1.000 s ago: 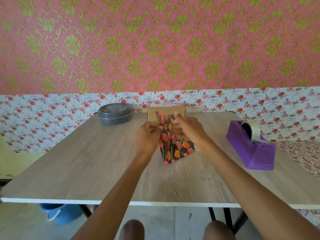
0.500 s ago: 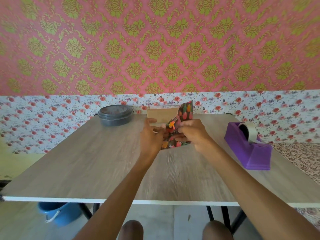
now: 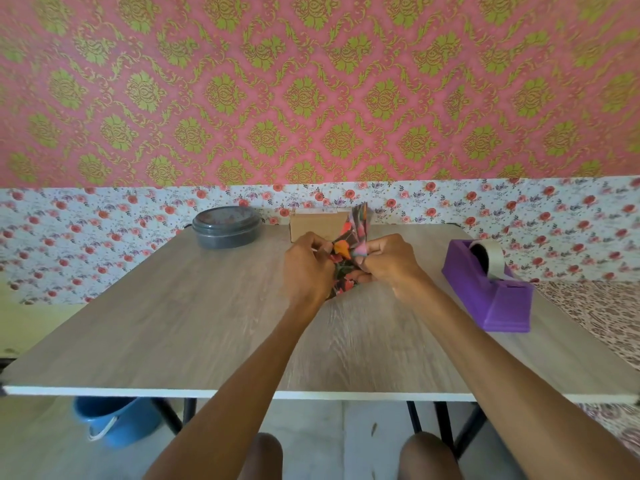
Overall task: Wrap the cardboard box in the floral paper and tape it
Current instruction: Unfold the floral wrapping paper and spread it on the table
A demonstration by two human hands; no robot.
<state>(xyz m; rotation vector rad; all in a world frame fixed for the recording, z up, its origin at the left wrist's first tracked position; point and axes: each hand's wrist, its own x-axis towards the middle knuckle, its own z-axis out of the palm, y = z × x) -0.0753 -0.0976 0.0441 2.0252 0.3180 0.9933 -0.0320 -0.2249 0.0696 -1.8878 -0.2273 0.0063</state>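
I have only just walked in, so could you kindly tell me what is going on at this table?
A person is handling a folded sheet of dark floral wrapping paper, with the left hand and the right hand both pinching it over the wood-grain table. The brown cardboard box stands bare behind the paper, not yet wrapped. The purple tape dispenser sits untouched on the right, and a round grey lidded container sits at the far left.

Pink damask wall point(image 3: 311, 91), wooden table point(image 3: 207, 323)
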